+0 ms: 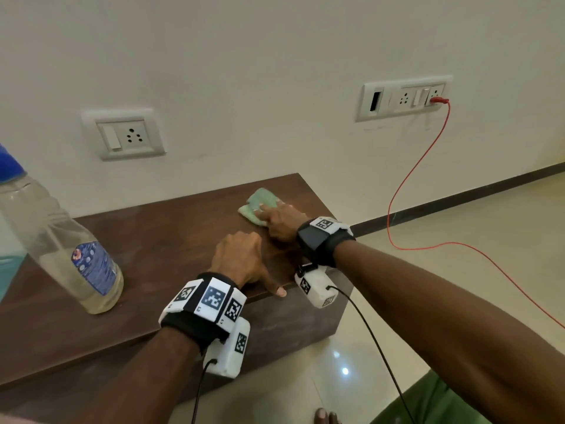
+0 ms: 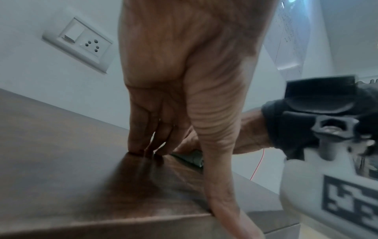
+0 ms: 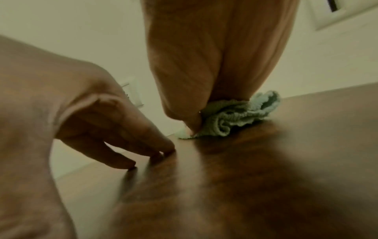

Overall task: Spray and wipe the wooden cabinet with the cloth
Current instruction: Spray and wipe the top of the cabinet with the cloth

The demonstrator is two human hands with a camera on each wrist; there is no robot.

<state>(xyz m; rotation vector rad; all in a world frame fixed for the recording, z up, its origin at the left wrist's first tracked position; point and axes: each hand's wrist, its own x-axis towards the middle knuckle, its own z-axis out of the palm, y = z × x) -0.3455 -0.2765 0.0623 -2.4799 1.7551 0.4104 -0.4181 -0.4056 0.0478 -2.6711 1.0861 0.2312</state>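
Wiping stage of the cabinet-cleaning task. The right hand [image 1: 282, 223] lies flat on a bunched pale green cloth [image 1: 260, 205], fingers extended over it and pressing it against the top of the wooden cabinet [image 1: 171, 228]; the right wrist view shows the cloth [image 3: 237, 116] crumpled under the fingertips rather than gripped, which suits a sliding stroke because pressure is spread across the fabric. The cloth sits near the far right corner of the top, close to the wall.

The left hand [image 1: 241, 260] holds nothing. Its curled fingers [image 2: 143, 139] rest with their tips on the wood and the thumb hangs over the front edge, probably to brace the body while the other arm reaches forward.

A clear plastic bottle [image 1: 61, 240] with a blue cap and a little liquid stands on the left part of the top, well apart from both hands; no spray head is visible on it. Two wall socket plates sit above the cabinet, and a red cable [image 1: 409, 179] runs from the right one down to the tiled floor. Much of the cabinet top appears not yet covered by this stroke.
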